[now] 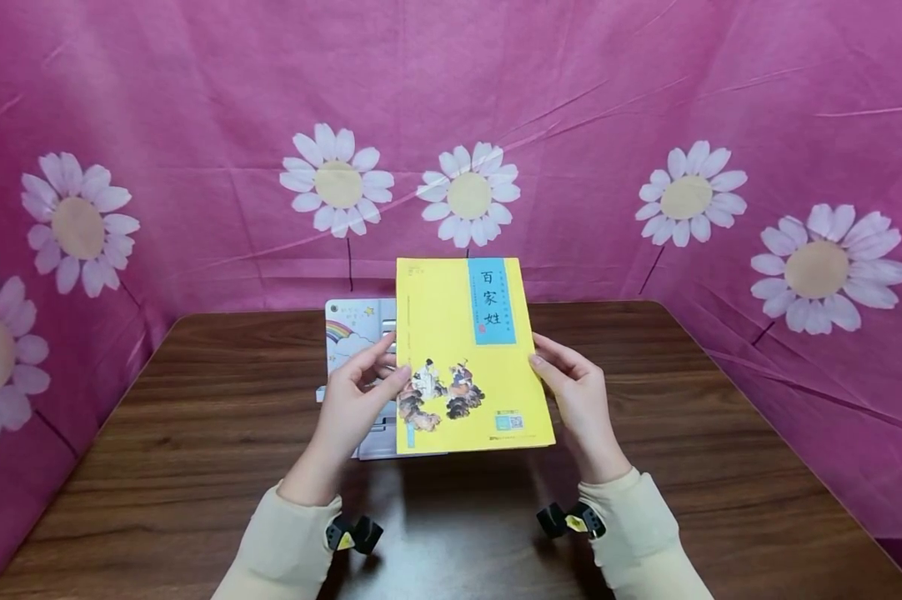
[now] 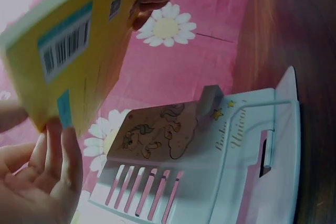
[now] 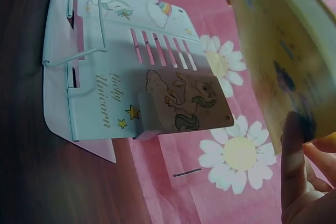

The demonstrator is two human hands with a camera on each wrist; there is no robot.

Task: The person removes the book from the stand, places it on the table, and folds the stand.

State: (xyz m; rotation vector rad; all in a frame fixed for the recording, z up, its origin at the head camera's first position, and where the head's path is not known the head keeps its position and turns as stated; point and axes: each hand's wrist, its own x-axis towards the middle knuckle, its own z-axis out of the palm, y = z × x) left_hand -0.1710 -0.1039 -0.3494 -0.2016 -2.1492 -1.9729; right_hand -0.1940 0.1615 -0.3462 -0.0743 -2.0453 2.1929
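A yellow book point(image 1: 451, 333) with a blue title panel is held up with its front cover showing in the head view. My left hand point(image 1: 357, 400) grips its left edge, thumb on the cover and fingers behind. On the opposite edge, my right hand point(image 1: 578, 396) pinches it the same way. The left wrist view shows the back of the book point(image 2: 100, 56), with a barcode. Behind the book stands a pale metal book stand point(image 2: 210, 171) with unicorn drawings, slots and a wire bar, partly covered by the book in the head view.
The dark wooden table point(image 1: 721, 475) lies under the stand and hands. A pink cloth point(image 1: 571, 100) printed with white daisies hangs behind and at both sides. Small black devices point(image 1: 357, 533) are strapped at both wrists over pale sleeves.
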